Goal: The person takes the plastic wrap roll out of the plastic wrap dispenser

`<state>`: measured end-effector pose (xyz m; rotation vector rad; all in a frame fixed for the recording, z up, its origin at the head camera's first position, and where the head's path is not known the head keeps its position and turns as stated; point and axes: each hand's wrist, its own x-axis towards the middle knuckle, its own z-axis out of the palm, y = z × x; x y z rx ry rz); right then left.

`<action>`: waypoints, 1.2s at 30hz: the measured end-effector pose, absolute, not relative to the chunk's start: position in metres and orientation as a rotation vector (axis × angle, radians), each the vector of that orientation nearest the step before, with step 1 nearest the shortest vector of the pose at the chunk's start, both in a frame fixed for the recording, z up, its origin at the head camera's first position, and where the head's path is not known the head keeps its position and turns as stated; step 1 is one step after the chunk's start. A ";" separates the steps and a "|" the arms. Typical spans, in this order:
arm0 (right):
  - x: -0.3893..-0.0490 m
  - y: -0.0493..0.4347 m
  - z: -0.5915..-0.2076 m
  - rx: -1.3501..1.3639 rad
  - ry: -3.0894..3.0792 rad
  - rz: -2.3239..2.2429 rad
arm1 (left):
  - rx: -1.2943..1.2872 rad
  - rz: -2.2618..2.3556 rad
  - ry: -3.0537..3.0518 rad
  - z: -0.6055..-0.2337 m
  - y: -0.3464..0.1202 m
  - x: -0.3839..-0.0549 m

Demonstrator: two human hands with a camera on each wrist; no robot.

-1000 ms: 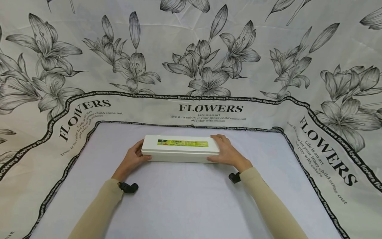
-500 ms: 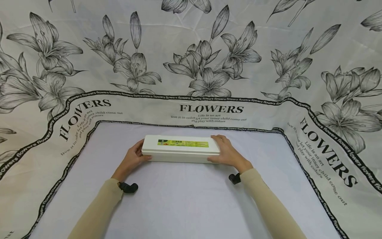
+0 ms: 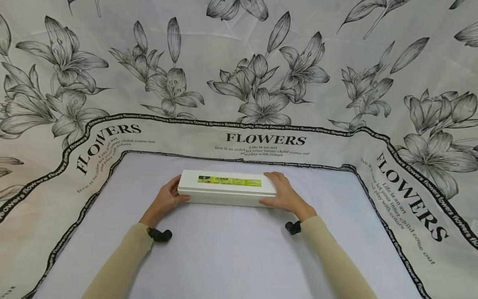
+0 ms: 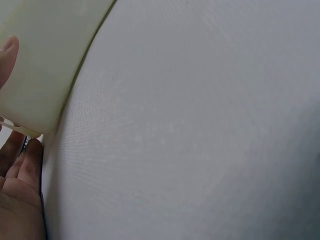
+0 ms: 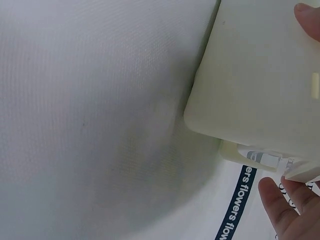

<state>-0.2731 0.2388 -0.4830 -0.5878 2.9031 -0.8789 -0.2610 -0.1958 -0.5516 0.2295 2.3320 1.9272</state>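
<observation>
A long white lidded box [image 3: 226,199] lies crosswise toward the far side of the table, a yellow-green label [image 3: 229,181] on its lid. My left hand [image 3: 169,198] grips its left end, thumb along the near side and fingers round the end. At the opposite end my right hand [image 3: 284,194] holds it the same way, with the thumb on the front wall. The left wrist view catches the box's smooth wall [image 4: 47,60] close against the cloth. In the right wrist view, pale parts with grey print [image 5: 265,157] show beyond the box's end, near the fingertips.
A plain white cloth [image 3: 231,253] covers the table under the box. Behind and at both sides stands flower-printed fabric [image 3: 179,137] with black borders and lettering. Each wrist carries a small black camera, the left one [image 3: 160,235] and the right one [image 3: 293,227].
The head view has tilted slightly, so the scene sits a little lower on the right. Both hands keep their grip on the box, which stays in about the same place.
</observation>
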 end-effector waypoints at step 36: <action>-0.270 0.242 -0.481 -0.591 2.885 -0.864 | 0.195 1.922 2.286 -0.551 -0.195 -0.258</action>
